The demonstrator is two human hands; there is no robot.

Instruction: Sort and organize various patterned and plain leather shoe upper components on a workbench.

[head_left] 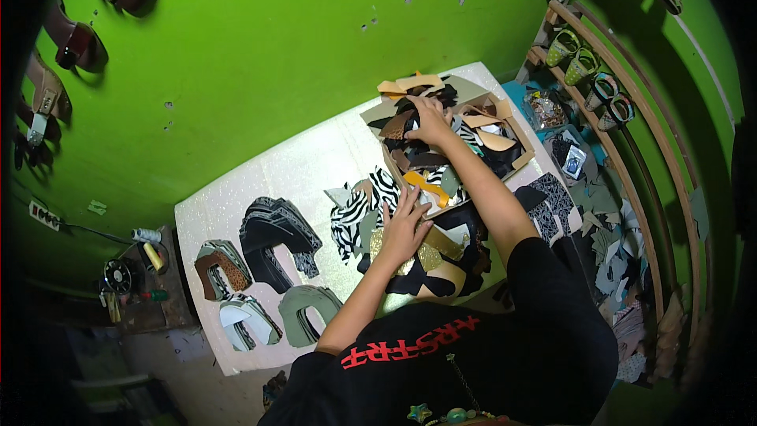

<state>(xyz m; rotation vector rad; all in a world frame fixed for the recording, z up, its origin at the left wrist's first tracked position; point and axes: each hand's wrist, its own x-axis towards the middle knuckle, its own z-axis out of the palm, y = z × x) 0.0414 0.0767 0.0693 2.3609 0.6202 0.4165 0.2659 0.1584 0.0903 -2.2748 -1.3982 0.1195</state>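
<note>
Right hand (430,120): over scraps (397,126) in far-left part of cardboard box (523,161); fingers bent downward (grip cannot be told). Left hand (402,233): fingers spread, nothing clasped, at near side of box. Orange strip (426,187) (long axis slanting down rightward) lies just beyond left fingertips; left hand nearer.

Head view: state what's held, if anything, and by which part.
Right hand: among scraps in the box; whether it grips one cannot be told. Left hand: spread open over loose scraps, no hold visible.
</note>
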